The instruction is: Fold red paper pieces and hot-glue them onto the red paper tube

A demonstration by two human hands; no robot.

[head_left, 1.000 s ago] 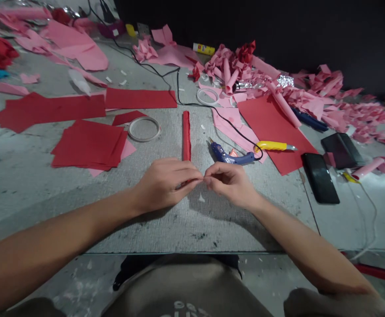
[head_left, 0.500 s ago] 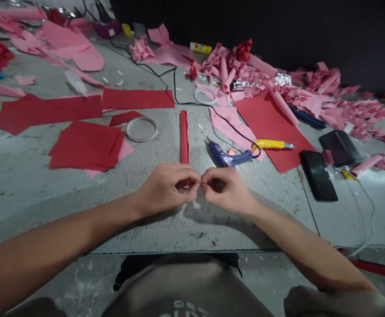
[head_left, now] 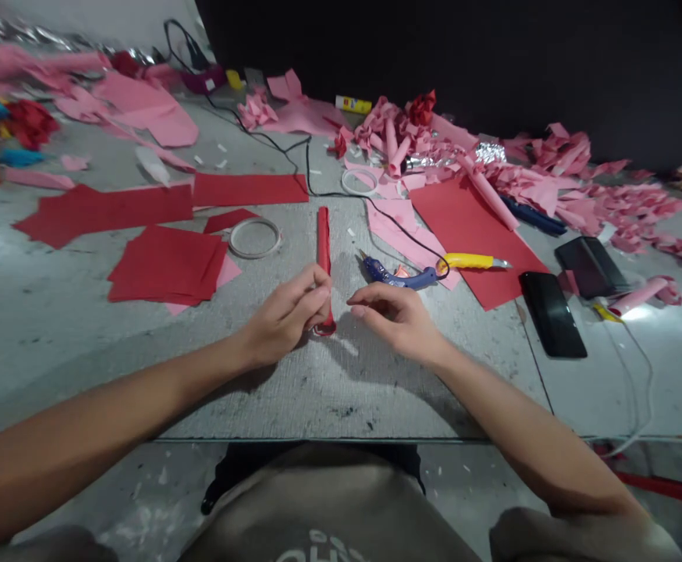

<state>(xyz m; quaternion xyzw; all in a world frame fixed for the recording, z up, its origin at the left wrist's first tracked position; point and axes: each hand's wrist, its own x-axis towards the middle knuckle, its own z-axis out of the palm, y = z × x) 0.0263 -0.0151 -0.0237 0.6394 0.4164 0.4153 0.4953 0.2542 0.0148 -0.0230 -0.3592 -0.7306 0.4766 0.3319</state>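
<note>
A narrow red paper roll (head_left: 324, 242) lies upright in view on the table, pointing away from me. My left hand (head_left: 288, 316) is closed beside its near half, thumb against curled fingers, covering part of the roll's left side. Whatever those fingers pinch, if anything, is hidden. To the right of the roll, my right hand (head_left: 399, 318) hovers with thumb and forefinger slightly apart and nothing visible between them. Just beyond it lies a blue glue gun (head_left: 396, 273), its black cord running up the table.
Stacked red paper sheets (head_left: 162, 264) and a white tape ring (head_left: 255, 237) lie left. Right are a yellow cutter (head_left: 470, 261) on a red sheet (head_left: 470, 226), and a black phone (head_left: 552, 314). Crumpled pink paper (head_left: 616, 195) lines the back, with a glue stick (head_left: 353, 104).
My hands, earlier pinched together fingertip to fingertip over the roll's near end, have parted. The left fingers have curled in, the right fingers have loosened, and the roll's near end now shows.
</note>
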